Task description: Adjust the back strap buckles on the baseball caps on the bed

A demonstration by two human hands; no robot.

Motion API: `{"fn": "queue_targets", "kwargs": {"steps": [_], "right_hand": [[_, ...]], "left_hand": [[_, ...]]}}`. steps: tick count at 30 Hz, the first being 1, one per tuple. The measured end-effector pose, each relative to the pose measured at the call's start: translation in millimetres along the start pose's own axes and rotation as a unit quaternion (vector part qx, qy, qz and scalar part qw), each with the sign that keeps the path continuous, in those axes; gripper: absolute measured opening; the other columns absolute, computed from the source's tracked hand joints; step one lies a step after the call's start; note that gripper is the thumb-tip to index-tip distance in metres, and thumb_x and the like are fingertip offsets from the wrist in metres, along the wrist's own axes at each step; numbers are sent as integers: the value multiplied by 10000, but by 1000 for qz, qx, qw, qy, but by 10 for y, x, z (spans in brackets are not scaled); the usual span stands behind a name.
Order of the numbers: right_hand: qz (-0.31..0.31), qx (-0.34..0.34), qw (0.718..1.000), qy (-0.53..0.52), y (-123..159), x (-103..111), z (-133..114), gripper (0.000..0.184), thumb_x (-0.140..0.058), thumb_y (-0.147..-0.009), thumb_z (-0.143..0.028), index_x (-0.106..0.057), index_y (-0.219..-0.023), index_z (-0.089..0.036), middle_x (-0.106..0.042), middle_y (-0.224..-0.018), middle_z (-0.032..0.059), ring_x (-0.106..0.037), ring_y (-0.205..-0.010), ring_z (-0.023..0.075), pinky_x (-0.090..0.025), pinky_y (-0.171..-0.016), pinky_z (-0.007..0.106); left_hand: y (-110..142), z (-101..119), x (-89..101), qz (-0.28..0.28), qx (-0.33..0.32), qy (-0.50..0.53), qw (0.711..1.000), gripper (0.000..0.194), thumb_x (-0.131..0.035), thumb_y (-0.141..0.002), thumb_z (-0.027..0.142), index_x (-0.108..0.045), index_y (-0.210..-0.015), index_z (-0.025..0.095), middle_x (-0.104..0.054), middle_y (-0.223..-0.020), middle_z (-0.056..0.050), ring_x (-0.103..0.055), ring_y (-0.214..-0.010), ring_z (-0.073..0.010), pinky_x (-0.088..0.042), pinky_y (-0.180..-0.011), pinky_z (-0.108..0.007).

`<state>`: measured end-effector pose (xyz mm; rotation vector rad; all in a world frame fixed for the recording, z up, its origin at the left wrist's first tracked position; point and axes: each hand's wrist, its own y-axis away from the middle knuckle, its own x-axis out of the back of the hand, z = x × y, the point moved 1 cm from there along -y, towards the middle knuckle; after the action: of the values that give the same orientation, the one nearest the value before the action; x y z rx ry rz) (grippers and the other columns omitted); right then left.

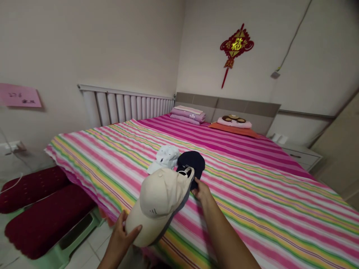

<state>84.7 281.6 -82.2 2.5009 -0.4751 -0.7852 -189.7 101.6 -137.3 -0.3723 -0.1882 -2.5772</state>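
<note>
I hold a cream baseball cap point(159, 196) above the near edge of the striped bed point(252, 194). My left hand point(120, 237) is closed on the cap's brim, thumb on top. My right hand point(201, 191) grips the back of the cap by its strap opening. Just beyond it on the bedspread lie a dark navy cap point(193, 162) and, to its left, a white cap point(166, 157); the two touch.
Two green stools with dark red cushions point(45, 213) stand on the floor at the left. Folded purple bedding point(188, 114) and a pink pillow on an orange one point(234, 125) lie at the headboard. A nightstand point(300, 155) is at the right.
</note>
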Motion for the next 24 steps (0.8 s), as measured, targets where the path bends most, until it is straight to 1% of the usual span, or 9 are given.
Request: {"fn": "queue_targets", "kwargs": {"steps": [2,4,7,9,13,17,20,22,24], "right_hand": [[-6,2,999,-40,1,33,-6,254,-495,-833,-271,-519,-1052,-144,-568,-1027,64,-579,-835,168,-498,-692,355],[2,17,997,-80,16,147,-25,254,-487,-837,-281,-522,-1048,-142,-575,-1015,62,-583,-823,164,-499,-689,351],[33,45,990,-132,80,467,-86,263,-474,-844,-301,-526,-1045,-139,-593,-998,62,-595,-809,160,-498,-696,355],[59,65,983,-161,163,742,-150,244,-449,-858,-273,-529,-1045,-138,-618,-965,53,-609,-767,144,-502,-692,342],[82,90,972,-200,458,1274,-289,292,-325,-865,-125,-571,-1001,-207,-692,-758,-5,-633,-598,129,-530,-683,348],[68,92,971,-210,892,1681,-340,315,-344,-838,-123,-639,-818,-232,-701,-616,-32,-651,-586,141,-524,-743,364],[56,82,974,-206,1207,1946,-281,308,-374,-837,-160,-658,-751,-241,-713,-641,-26,-657,-617,130,-503,-790,334],[38,72,977,-195,1372,2110,-195,277,-403,-832,-208,-669,-759,-236,-720,-676,-8,-661,-638,138,-498,-795,338],[10,70,982,-172,1502,2236,-75,227,-452,-807,-257,-675,-775,-228,-723,-714,13,-664,-676,162,-493,-804,372]], "left_hand": [[46,138,-12,-31,92,92,991,950,-699,-532,448,-246,-1306,133,-437,-1244,-182,-555,-975,-281,-506,-689,-335],[101,265,-45,-56,175,188,965,802,-687,-599,365,-315,-1268,126,-524,-1146,-168,-613,-816,-229,-512,-595,-291],[171,393,-121,-97,279,304,906,524,-641,-674,217,-456,-1142,71,-649,-846,-124,-624,-641,-198,-519,-568,-307],[189,454,-180,-113,324,369,864,467,-592,-713,159,-451,-1147,59,-662,-726,-97,-629,-621,-210,-527,-605,-349],[163,585,-320,-129,337,447,818,453,-502,-779,139,-390,-1212,68,-663,-651,-71,-639,-611,-217,-526,-643,-377],[215,630,-405,-92,298,468,827,372,-523,-771,153,-458,-1136,138,-665,-671,-33,-632,-592,-172,-522,-641,-326],[478,505,-390,-94,327,436,833,248,-560,-749,310,-541,-948,164,-648,-642,-18,-622,-595,-167,-503,-591,-295],[762,395,-389,-176,393,389,815,316,-537,-727,452,-560,-788,142,-615,-575,-28,-606,-565,-177,-476,-539,-283],[1067,358,-432,-349,446,336,753,421,-517,-704,524,-577,-740,108,-619,-607,-65,-599,-574,-193,-451,-526,-289]]}}
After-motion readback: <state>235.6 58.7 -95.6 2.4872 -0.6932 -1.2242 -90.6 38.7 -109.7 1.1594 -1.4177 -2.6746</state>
